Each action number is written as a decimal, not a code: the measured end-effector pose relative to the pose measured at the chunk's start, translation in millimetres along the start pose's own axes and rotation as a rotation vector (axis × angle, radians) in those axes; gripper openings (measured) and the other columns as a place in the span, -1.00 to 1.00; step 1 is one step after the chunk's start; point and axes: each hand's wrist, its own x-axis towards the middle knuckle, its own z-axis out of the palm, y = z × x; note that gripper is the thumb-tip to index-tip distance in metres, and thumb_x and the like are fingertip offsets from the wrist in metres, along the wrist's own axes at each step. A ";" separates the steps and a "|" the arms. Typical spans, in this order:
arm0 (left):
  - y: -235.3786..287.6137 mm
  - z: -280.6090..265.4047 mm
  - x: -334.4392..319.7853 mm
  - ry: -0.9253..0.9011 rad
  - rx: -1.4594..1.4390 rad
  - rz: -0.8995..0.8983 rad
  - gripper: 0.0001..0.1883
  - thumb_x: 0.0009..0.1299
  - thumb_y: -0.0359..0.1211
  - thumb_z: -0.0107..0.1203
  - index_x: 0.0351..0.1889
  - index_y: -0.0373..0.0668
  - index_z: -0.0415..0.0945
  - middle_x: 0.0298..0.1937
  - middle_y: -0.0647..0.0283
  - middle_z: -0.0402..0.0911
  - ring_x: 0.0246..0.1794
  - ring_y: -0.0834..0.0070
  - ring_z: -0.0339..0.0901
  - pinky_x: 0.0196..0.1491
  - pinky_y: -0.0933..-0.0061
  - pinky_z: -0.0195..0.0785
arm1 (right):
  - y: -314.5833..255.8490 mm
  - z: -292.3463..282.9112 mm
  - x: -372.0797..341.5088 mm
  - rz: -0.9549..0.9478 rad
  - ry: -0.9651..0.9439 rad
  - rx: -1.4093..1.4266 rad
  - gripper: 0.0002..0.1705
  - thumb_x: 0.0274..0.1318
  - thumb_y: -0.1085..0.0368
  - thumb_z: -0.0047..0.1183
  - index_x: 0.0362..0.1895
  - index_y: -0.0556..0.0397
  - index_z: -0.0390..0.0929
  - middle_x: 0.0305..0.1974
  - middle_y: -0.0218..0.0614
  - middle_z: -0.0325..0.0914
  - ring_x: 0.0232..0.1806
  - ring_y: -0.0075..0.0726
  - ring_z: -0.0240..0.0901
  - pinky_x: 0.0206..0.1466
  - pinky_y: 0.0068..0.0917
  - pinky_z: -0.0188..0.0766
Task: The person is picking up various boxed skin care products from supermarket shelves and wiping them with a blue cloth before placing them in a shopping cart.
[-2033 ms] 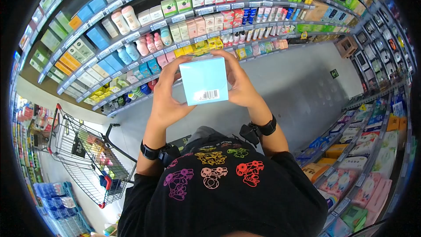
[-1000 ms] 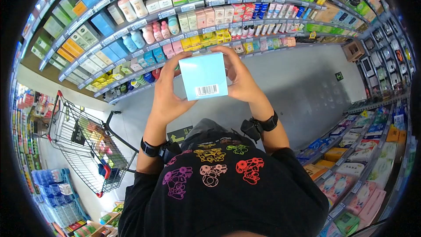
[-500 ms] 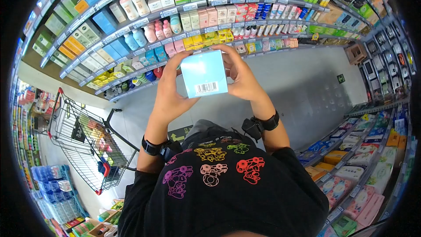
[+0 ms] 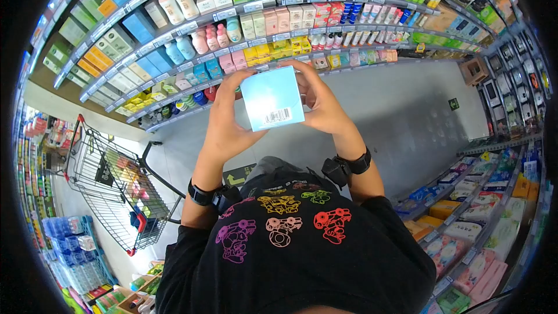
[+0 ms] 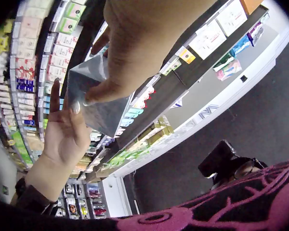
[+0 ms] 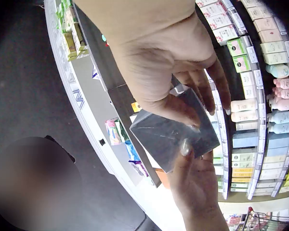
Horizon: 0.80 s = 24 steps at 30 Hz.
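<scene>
A light-blue box [image 4: 272,99] with a barcode near its lower edge is held up in front of the chest, between both hands. The left hand [image 4: 228,117] grips its left side and the right hand [image 4: 323,104] its right side, fingers curved round the far edges. In the left wrist view the box [image 5: 103,113] looks dark and wrapped in shiny film, with a thumb of each hand on it. The right wrist view shows the same box [image 6: 173,134], the right hand [image 6: 171,67] above and the left hand [image 6: 197,187] below.
Curved shelves [image 4: 250,6] of boxes, bottles and tubes stand ahead. A wire shopping cart [image 4: 116,189] with goods inside is at the left, near stacked bottled packs [image 4: 72,256]. More shelves [image 4: 465,232] with packets line the right. Grey floor [image 4: 395,104] lies between.
Both hands keep their hold on the box, which is slightly higher in the head view than two seconds ago. The shelves ahead have shifted a little to the right in that view.
</scene>
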 end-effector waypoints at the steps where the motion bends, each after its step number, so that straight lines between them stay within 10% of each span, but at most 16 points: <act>1: 0.6 -1.3 -0.8 0.002 0.014 -0.003 -0.16 -0.13 -0.42 0.39 0.18 -0.14 0.22 0.12 0.12 0.38 0.11 0.23 0.40 0.04 0.28 0.38 | 1.7 0.3 0.9 0.003 -0.006 0.000 0.02 -0.34 0.51 0.21 0.35 -0.14 0.09 0.01 -0.41 0.37 0.06 -0.45 0.36 -0.09 -0.54 0.35; 8: -3.1 -2.6 -12.2 0.101 -0.160 -0.046 0.01 -0.12 -0.43 0.47 0.26 -0.16 0.02 0.23 0.06 0.24 0.23 0.26 0.28 0.22 0.23 0.21 | 2.8 13.1 9.3 -0.084 -0.018 0.294 0.20 -0.32 0.34 0.41 0.42 -0.02 -0.10 0.28 -0.11 0.19 0.31 -0.24 0.17 0.31 -0.29 0.12; 24: -4.3 -27.9 -14.7 0.090 0.066 0.094 0.19 -0.15 -0.32 0.50 0.39 -0.09 -0.15 0.39 0.05 0.04 0.35 0.13 0.15 0.27 0.04 0.11 | -22.0 36.1 5.7 -0.077 0.081 -0.208 -0.10 -0.37 0.44 0.30 0.21 -0.06 0.21 0.12 -0.27 0.31 0.13 -0.28 0.34 0.02 -0.34 0.42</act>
